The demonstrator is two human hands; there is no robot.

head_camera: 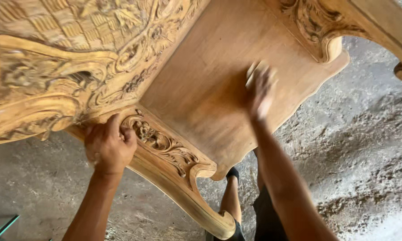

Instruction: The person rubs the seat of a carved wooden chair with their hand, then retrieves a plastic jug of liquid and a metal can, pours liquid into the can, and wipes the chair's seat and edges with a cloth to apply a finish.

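A large unfinished wooden furniture piece with carved floral panels fills the upper view. My left hand grips its carved curved leg near the top, fingers wrapped over the edge. My right hand presses on the flat smooth panel, blurred by motion, with a small pale piece, perhaps sandpaper, under the fingers. My leg and dark shorts show below the panel.
The concrete floor is covered with sawdust. A second carved leg arches at the upper right. A green-edged object lies at the bottom left corner.
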